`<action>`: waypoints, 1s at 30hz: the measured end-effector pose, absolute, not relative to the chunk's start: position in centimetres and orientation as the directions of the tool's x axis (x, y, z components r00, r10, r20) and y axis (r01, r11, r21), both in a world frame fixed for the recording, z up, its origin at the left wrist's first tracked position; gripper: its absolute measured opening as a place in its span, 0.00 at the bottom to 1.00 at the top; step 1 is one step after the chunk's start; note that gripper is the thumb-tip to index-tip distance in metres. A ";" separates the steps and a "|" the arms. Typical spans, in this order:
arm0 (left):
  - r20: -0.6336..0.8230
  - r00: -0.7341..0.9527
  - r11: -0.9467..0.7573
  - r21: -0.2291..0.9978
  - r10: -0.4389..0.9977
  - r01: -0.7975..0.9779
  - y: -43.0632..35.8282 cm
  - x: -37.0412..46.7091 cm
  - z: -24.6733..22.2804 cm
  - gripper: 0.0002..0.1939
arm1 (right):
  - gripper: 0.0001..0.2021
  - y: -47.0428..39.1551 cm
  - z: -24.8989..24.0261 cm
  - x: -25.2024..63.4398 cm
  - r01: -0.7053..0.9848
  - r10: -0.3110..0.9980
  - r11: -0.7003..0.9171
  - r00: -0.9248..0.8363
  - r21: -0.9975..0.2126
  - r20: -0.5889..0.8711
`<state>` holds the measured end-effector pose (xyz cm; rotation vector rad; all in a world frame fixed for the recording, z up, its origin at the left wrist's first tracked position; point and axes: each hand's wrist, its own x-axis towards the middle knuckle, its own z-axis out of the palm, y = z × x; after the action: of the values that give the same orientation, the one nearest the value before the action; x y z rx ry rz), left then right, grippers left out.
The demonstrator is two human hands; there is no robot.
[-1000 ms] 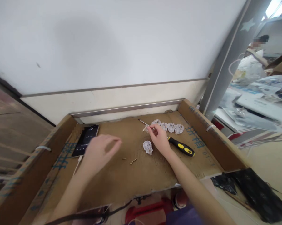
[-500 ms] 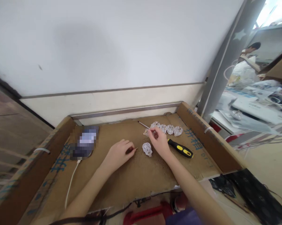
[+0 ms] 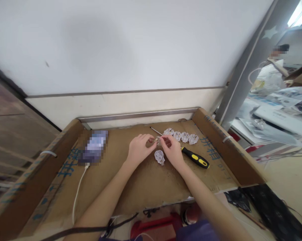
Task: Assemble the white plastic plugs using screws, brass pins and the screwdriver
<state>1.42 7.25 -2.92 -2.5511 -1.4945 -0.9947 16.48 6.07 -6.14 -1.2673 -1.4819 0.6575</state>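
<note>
My left hand [image 3: 142,147] is closed in a pinch on something small, too small to name, at a little clear part [image 3: 158,141]. My right hand [image 3: 172,149] pinches that clear part from the right, its fingertips close to the left ones. Just below the hands a white round plug piece [image 3: 159,157] with holes lies on the cardboard. Several white plug pieces with metal pins [image 3: 185,136] stand in a row behind and right of my right hand. A screwdriver with a black and yellow handle [image 3: 195,157] lies beside that hand, its shaft passing behind the fingers.
A cardboard tray [image 3: 223,142] with raised sides holds everything. At its left lies a blurred phone [image 3: 94,146] with a white cable [image 3: 78,190]. A white wall rises behind. Far right, a person is near a cluttered table [image 3: 273,115].
My left hand has moved right and up to meet my right hand at the small clear part. The view has shifted slightly; the plug pieces and screwdriver lie as before.
</note>
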 end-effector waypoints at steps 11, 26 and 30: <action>0.597 0.366 -0.556 0.165 0.714 0.815 7.1 1.2 -3.7 0.07 | 0.15 5.8 -6.1 16.3 0.345 0.931 0.325 0.047 -0.880 0.363; 0.631 0.223 -0.425 0.187 0.743 0.886 7.2 -0.1 -3.3 0.07 | 0.13 6.2 -6.1 16.9 0.398 0.899 0.298 0.189 -0.868 0.395; 0.585 0.229 -0.433 0.235 0.778 0.870 6.9 0.5 -3.2 0.07 | 0.14 6.1 -6.0 16.8 0.397 0.903 0.291 0.187 -0.870 0.387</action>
<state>0.53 6.86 -3.24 -2.3486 -1.5873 -0.9841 16.85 6.10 -5.96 -1.3009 -1.4091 0.5544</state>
